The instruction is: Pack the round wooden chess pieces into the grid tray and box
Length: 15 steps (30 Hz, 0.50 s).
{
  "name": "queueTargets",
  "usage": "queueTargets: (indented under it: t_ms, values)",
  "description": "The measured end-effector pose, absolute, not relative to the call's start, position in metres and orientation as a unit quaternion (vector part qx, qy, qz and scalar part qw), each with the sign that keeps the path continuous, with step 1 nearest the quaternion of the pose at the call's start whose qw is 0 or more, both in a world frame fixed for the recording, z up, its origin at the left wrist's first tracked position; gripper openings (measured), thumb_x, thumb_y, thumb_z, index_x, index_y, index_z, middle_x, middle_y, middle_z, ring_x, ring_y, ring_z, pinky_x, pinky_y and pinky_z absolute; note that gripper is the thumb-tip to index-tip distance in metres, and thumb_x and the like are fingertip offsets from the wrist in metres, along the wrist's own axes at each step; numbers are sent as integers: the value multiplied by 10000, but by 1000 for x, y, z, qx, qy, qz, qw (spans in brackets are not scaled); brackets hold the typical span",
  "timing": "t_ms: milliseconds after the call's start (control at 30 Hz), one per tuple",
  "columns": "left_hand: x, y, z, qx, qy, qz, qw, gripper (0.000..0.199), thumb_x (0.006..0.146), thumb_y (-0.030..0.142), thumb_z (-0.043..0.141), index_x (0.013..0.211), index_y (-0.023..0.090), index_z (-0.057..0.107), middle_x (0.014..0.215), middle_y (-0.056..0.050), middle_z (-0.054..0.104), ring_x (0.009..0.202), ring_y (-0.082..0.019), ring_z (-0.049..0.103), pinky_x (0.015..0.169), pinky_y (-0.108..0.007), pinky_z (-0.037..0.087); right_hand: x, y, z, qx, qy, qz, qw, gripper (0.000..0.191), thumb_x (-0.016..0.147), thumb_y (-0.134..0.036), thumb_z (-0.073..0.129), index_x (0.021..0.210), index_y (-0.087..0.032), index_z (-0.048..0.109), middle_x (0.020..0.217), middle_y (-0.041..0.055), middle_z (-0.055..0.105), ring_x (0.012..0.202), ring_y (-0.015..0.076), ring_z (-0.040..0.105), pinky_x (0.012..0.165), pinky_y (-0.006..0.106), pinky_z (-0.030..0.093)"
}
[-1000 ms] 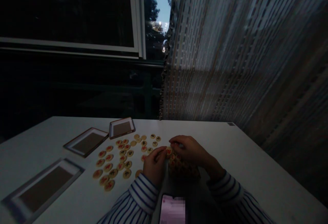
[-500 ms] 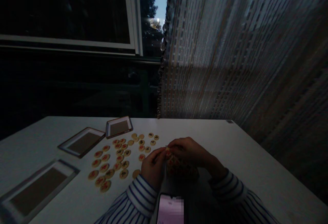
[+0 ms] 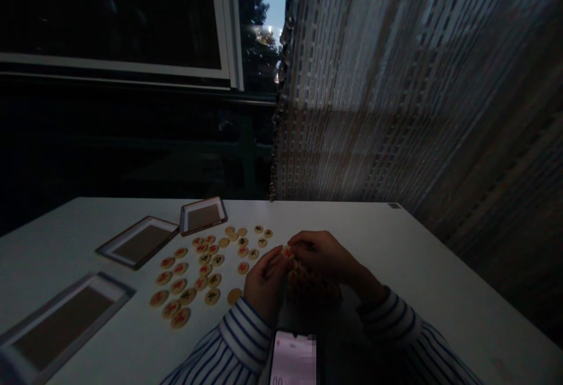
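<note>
A xiangqi piece (image 3: 287, 252) with a red character sits between my fingertips, at the top left of a pile of xiangqi pieces (image 3: 310, 286). My left hand (image 3: 265, 279) pinches it from the left, fingers curled. From the right, my right hand (image 3: 328, 256) closes on the same piece, its palm arching over the pile. Shadow and my right hand hide much of the pile. Left of my hands, several loose xiangqi pieces (image 3: 205, 269) lie spread out, some with red characters, some black, a few blank side up.
Three shallow framed trays or lids, a near one (image 3: 65, 323), a middle one (image 3: 138, 243) and a far one (image 3: 203, 216), lie along the left of the white table (image 3: 422, 291). A lit phone (image 3: 290, 358) is in front of me. A string curtain (image 3: 352, 91) hangs behind.
The red-marked piece between my fingertips shows its face more plainly now. My hands have shifted only slightly, and the whole view has tilted a little. The loose pieces stay put.
</note>
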<state>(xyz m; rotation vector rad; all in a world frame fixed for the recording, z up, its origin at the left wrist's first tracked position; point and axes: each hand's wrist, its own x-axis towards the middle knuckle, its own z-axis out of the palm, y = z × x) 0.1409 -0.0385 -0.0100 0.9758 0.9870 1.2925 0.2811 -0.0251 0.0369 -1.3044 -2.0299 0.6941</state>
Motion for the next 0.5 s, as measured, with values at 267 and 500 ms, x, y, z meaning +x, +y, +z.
queueTargets:
  t_ms: [267,500]
  values:
    - [138,-36,-17,393,399,566,604,339,562,284,684,846,115,609,800,-95,690,739,-197,649,694,-283,518,282,-24,32,-484,-759,298,318,188,751,-276,519,873,-166,612,804,30,657,728,137,601,650,235,459]
    - [137,-35,-15,393,403,575,594,284,550,265,693,794,132,638,765,-69,695,705,-180,651,655,-253,525,282,-24,34,-482,-762,304,308,198,756,-306,517,868,-174,612,802,31,658,719,141,603,638,235,462]
